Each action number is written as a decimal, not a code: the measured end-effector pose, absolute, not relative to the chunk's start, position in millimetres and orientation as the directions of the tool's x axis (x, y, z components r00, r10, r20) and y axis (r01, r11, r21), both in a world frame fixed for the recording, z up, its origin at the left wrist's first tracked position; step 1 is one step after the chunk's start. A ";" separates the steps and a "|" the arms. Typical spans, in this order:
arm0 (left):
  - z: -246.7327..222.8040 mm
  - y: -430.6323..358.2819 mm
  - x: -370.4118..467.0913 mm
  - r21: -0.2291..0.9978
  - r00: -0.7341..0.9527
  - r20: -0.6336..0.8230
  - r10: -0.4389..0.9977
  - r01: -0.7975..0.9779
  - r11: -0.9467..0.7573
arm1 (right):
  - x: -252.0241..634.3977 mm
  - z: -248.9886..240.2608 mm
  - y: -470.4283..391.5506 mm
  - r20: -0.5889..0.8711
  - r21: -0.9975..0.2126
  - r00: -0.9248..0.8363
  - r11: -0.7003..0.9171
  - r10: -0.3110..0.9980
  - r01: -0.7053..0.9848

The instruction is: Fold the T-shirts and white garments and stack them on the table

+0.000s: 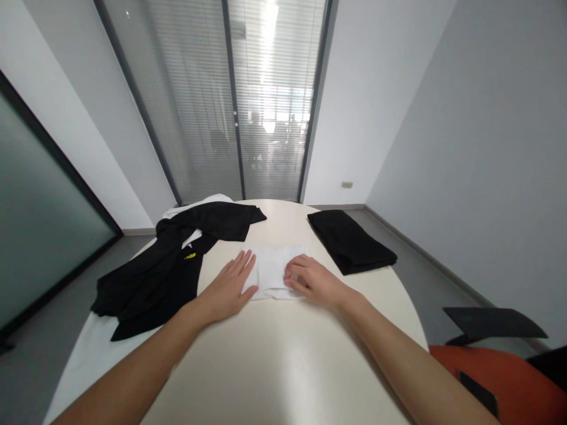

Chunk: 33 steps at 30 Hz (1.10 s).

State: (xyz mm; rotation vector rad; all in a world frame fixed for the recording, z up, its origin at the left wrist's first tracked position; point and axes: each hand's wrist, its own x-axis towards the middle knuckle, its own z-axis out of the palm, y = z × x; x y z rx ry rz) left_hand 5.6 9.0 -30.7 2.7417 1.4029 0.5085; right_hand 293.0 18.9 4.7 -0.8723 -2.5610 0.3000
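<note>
A small folded white cloth [272,268] lies flat on the pale table [266,366], between my two hands. My left hand [230,286] rests at the cloth's left edge with its fingers spread and holds nothing. On the right side of the cloth, my right hand [316,280] has its fingers curled and drawn together at the edge; what they pinch, if anything, is too small to make out.
Loose black garments [159,271] with a yellow mark are heaped at the left over white fabric [97,348]. A folded black cloth [349,239] lies at the back right. An orange chair [509,378] stands at the right.
</note>
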 end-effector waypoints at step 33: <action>-12.8 27.4 11.5 0.445 -0.024 0.072 0.997 0.896 -0.010 | 297.6 -24.5 44.9 0.102 -0.475 -0.105 0.141 0.989 0.869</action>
